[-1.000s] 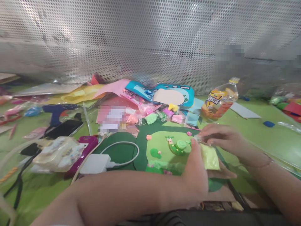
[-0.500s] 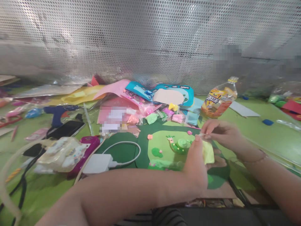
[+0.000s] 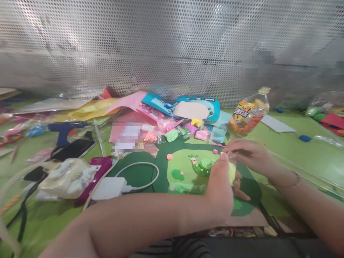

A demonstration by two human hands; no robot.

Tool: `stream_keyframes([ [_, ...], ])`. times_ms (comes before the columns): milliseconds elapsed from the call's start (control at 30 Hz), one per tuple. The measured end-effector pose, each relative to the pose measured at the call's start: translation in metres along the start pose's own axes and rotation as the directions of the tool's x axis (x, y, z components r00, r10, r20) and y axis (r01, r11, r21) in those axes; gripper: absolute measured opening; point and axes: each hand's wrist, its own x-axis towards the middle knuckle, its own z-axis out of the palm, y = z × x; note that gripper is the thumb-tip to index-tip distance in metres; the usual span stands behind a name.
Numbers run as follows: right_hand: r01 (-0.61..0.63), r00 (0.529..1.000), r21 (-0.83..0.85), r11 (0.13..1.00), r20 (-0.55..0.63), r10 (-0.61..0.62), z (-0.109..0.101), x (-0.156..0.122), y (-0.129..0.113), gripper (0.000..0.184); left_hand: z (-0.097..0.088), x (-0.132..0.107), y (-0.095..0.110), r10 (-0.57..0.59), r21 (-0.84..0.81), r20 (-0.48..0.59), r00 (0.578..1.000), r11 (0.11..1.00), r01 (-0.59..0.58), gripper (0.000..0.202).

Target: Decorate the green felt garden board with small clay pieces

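My left hand (image 3: 219,190) and my right hand (image 3: 248,154) meet over the right side of a dark green felt board (image 3: 139,172). Both are closed on a small clear bag of pale yellow clay (image 3: 231,171): the left grips its body, the right pinches its top edge. Just left of the hands a light green panel (image 3: 185,165) on the board carries a green clay snail (image 3: 202,165) and small pink and green clay bits. My left forearm lies across the front of the view.
A white charger with a looped cable (image 3: 118,182), a magenta case (image 3: 96,170), a phone (image 3: 73,148) and a blue glue gun (image 3: 64,129) lie left. Clay bags and coloured paper (image 3: 172,125) sit behind the board. A tilted drink bottle (image 3: 248,111) stands right. Perforated metal wall behind.
The yellow clay bag has been gathered in between my hands, so less of it shows. Both hands have shifted slightly left and closer together.
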Motion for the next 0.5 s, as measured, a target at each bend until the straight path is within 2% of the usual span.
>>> stream_keyframes([
  [167, 0.098, 0.993, -0.050, 0.994, -0.060, -0.100, -0.0018, -0.0017, -0.0002, 0.026, 0.0005, -0.0014, 0.0014, 0.068, 0.024, -0.018, 0.997, 0.997, -0.068, 0.049],
  [267, 0.156, 0.985, -0.058, 0.986, -0.062, -0.160, -0.0047, -0.0009, 0.0004, 0.029, -0.0020, -0.0017, -0.0006, 0.151, 0.116, -0.030, 0.988, 0.982, -0.147, 0.046],
  [367, 0.160, 0.983, -0.023, 0.987, -0.085, -0.161, -0.0064, -0.0003, 0.0014, 0.027, -0.0047, -0.0026, -0.0030, 0.199, 0.196, -0.005, 0.980, 0.961, -0.194, 0.042],
  [500, 0.105, 0.994, 0.041, 0.994, -0.038, -0.104, -0.0070, -0.0002, 0.0020, 0.023, -0.0043, -0.0055, -0.0031, 0.165, 0.208, 0.002, 0.986, 0.965, -0.162, 0.042],
])
